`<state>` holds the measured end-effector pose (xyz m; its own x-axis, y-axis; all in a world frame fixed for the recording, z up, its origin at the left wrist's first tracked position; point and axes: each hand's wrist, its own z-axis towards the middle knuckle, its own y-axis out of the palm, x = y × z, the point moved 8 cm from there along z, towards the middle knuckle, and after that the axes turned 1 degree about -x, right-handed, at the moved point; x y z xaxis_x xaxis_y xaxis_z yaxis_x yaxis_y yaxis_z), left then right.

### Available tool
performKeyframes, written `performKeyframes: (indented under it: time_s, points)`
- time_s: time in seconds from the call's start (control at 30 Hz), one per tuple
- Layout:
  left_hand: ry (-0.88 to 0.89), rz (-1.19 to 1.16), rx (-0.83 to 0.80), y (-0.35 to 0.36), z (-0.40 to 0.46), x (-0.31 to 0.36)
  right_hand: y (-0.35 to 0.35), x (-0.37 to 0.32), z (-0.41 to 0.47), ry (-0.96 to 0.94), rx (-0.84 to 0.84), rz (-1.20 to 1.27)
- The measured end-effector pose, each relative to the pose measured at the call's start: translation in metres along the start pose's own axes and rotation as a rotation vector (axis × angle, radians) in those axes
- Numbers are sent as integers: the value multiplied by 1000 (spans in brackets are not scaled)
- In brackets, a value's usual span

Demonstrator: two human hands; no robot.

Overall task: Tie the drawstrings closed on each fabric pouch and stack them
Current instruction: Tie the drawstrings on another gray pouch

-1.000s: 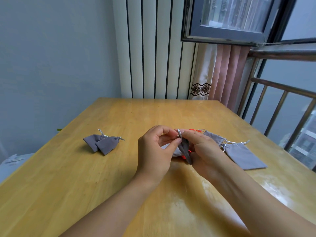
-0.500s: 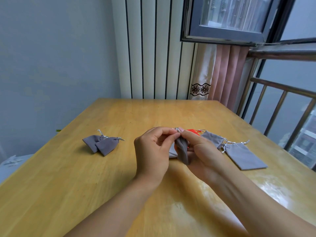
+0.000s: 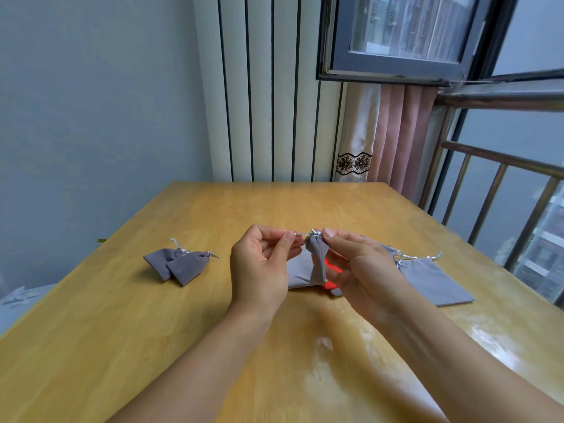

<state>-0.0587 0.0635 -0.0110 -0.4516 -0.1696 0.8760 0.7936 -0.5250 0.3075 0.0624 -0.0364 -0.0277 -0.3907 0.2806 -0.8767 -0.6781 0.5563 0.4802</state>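
Note:
A small grey fabric pouch [image 3: 317, 264] hangs between my hands above the wooden table [image 3: 122, 346], its neck gathered tight. My left hand [image 3: 259, 270] pinches the silver drawstring [image 3: 300, 235] just left of the neck. At the right of the neck, my right hand [image 3: 357, 270] pinches the cord at the knot. Two grey pouches with closed necks [image 3: 180, 264] lie overlapping on the table to the left. Flat grey pouches [image 3: 433, 279] with loose silver cords lie to the right, partly behind my right hand. Another grey pouch [image 3: 300, 271] lies flat behind the hanging one.
Something red [image 3: 331, 264] shows on the table behind the hanging pouch, mostly hidden. A white ribbed radiator [image 3: 265, 87] and a pink curtain [image 3: 393, 138] stand beyond the table's far edge. A metal railing [image 3: 503, 190] runs along the right.
My hands have moved apart and risen a little. The silver cord is now drawn out taut to the left, and the pouch hangs straight down with its neck cinched.

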Motion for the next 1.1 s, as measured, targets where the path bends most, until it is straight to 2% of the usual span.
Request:
performKeyframes:
  time_s: [0.27, 0.43, 0.6, 0.67, 0.73, 0.8, 0.83, 0.9, 0.93, 0.97, 1.0, 1.1]
  points:
    - [-96, -58, -6, -5, 8, -2, -10, -15, -3, -120, 121, -125]
    - [-98, -61, 4, -1, 9, -8, -13, -9, -1, -112, 183, -121]
    - [-302, 43, -264, 18, -11, -31, -9, 7, 2, -63, 106, -71]
    - [-290, 59, -295, 22, -12, -30, -4, 11, 4, -44, 55, -49]
    - [-227, 118, -252, 15, -4, -25, 0, 13, 6, 0, -20, -32]
    - [-66, 350, -140, -6, 15, -13, -11, 5, 14, -13, 0, -168]
    - [45, 529, -69, -20, 25, -4, -27, -10, 21, -93, 82, -390]
    - [257, 920, 94, -49, 37, 17, -58, -50, 28, -328, 304, -1003]
    - [309, 1076, 141, -61, 43, 20, -71, -63, 30, -397, 401, -1239]
    - [288, 1203, 148, -71, 48, 17, -85, -71, 30, -394, 474, -1385]
    - [195, 1323, 130, -79, 52, 8, -101, -73, 33, -337, 520, -1458]
    - [-85, 1611, 62, -87, 47, -13, -125, -61, 39, -118, 532, -1505]
